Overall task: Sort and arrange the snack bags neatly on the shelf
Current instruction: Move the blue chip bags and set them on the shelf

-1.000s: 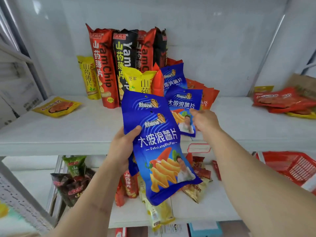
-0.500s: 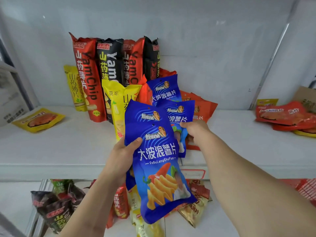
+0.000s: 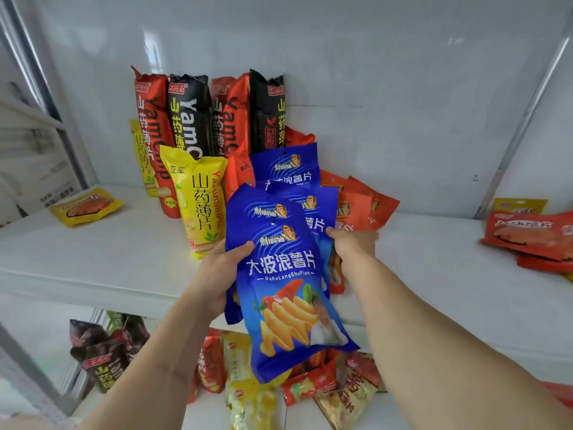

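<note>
Two blue bags (image 3: 288, 293) are gripped by the left hand (image 3: 221, 271), thumb in front; a third (image 3: 319, 218), just beyond, is pinched by the right hand (image 3: 355, 243).

White wall (image 3: 403, 88) and grey posts around the shelf (image 3: 93, 262).
The wall is plain and glossy, with a bright glare patch (image 3: 149, 41) near its top left and a thin horizontal seam (image 3: 356, 106) running right from the middle. A small dark mark (image 3: 475, 178) sits low on the wall near the right post (image 3: 524, 119), which leans from the upper right corner down toward the wall's foot. The left post (image 3: 46, 97) slants the other way, down from the top left corner. Beyond it stands a pale side rack (image 3: 28, 116), blurred, with a printed sheet (image 3: 40, 181) of grey pictures and dark lettering too soft to read. 1 more grey bar (image 3: 28, 361) crosses the lower left corner on a slant.
</note>
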